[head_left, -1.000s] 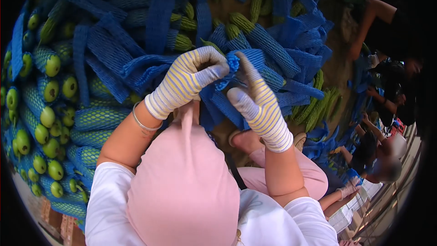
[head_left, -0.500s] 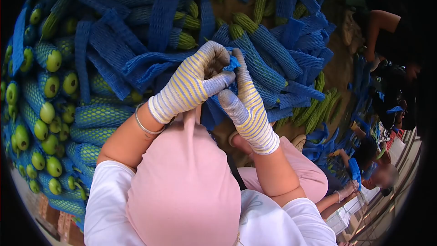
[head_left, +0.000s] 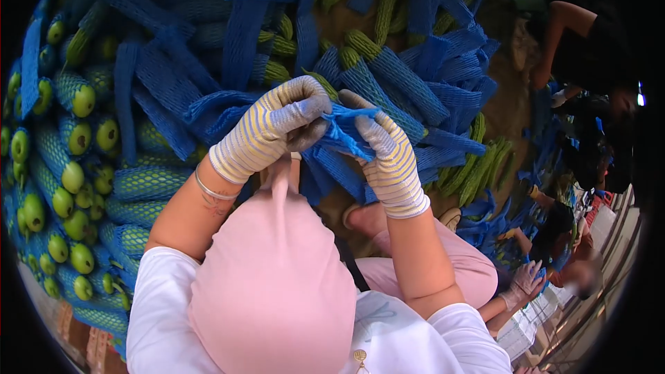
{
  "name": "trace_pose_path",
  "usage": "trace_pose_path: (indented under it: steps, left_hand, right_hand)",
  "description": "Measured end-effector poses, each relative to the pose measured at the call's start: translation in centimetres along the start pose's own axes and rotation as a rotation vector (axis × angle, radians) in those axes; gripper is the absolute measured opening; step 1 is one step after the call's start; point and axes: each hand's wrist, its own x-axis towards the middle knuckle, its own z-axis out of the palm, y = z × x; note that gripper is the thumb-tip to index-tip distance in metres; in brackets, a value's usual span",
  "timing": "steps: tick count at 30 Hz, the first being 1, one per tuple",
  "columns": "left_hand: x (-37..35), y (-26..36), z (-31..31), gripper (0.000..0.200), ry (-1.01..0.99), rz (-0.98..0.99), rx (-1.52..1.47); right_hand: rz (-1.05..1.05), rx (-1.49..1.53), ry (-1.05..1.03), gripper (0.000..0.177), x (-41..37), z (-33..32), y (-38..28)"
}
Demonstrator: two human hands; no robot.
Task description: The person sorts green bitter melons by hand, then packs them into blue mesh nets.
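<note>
Two gloved hands hold one blue net sleeve (head_left: 344,129), stretched across the short gap between them. The left hand (head_left: 280,119) has thumb and index finger closed together on the sleeve's near side; the right hand (head_left: 389,159) clamps the other side between thumb and fingers. One bracelet (head_left: 210,189) rings the left wrist. Just beyond the right hand, two netted bitter gourds (head_left: 407,83) (head_left: 374,97) lie side by side, their bumpy green ends uncovered. To the right of that hand is one group of bare bitter gourds (head_left: 481,170), overlapping too much to count. Well to the left of the left hand, over a dozen netted gourds (head_left: 145,180) are piled, many with round green ends showing. Beyond the right hand, down to the right, is one co-worker's gloved hand (head_left: 524,284), touching something blue.
</note>
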Motion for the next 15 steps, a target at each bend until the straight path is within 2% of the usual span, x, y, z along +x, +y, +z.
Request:
trace_pose_path:
  steps: [2, 4, 6, 9, 10, 12, 13, 14, 15]
  left_hand:
    - [0.1, -0.5, -0.3, 0.022, -0.003, 0.043, -0.038]
    - [0.1, -0.5, -0.6, 0.02, 0.046, 0.071, -0.129]
    - [-0.2, -0.4, -0.9, 0.019, -0.011, 0.073, -0.137]
    - [0.2, 1.2, -2.4, 0.025, 0.081, 0.25, -0.088]
    - [0.2, 1.2, -2.1, 0.025, 0.076, 0.254, -0.083]
    - [0.1, 1.8, 0.9, 0.03, 0.028, 0.289, -0.062]
    - [0.3, 1.5, 1.4, 0.033, -0.22, 0.292, -0.053]
    - [0.1, 1.7, 2.5, 0.029, -0.269, 0.302, 0.186]
    - [0.5, 2.0, 2.7, 0.028, -0.209, 0.541, 0.674]
  right_hand:
    - [0.015, 0.069, 0.049, 0.049, 0.0, 0.4, 0.5]
    - [-0.259, -0.423, 0.1, 0.046, 0.2, 0.8, 1.1]
    - [-0.288, -0.513, 0.142, 0.038, 0.4, 0.3, 1.7]
    - [-0.567, -0.804, 0.447, 0.023, 1.4, -1.1, 0.4]
    - [-0.576, -0.802, 0.446, 0.023, 1.7, -0.9, 0.1]
    - [-0.746, -1.203, 0.335, 0.021, 2.5, 0.2, -0.4]
    - [-0.858, -1.301, 0.257, 0.02, 3.5, 0.4, 0.1]
    - [-0.904, -1.358, 0.144, 0.02, 4.1, 0.4, 0.3]
    - [-0.734, -0.968, 0.184, 0.019, 4.3, 0.4, 0.2]
